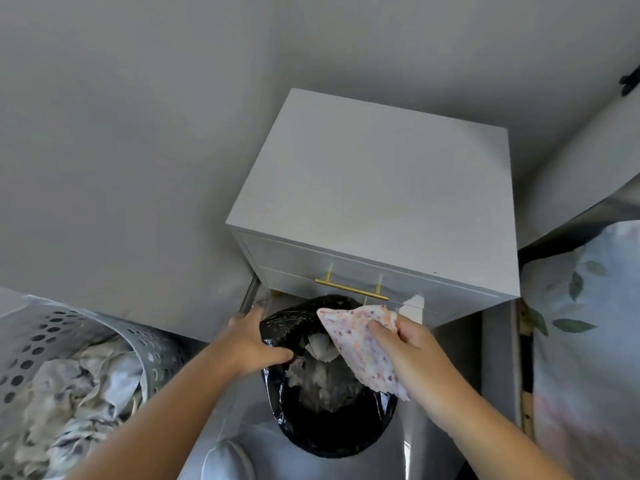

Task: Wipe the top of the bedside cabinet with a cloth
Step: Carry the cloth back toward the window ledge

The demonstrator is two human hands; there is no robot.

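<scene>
A white bedside cabinet (377, 188) stands against the wall, its flat top bare, with a gold drawer handle (351, 290) on the front. My right hand (412, 355) grips a pink speckled cloth (360, 344), held in the air below the cabinet's front edge and over a bin. My left hand (256, 344) holds the rim of the black bin liner (332, 431) on the bin's left side. Crumpled paper lies inside the bin.
A grey perforated laundry basket (69, 344) full of crumpled fabric sits at the lower left. A bed with leaf-patterned bedding (585, 341) lies along the right. The grey wall (121, 150) runs behind and to the left of the cabinet.
</scene>
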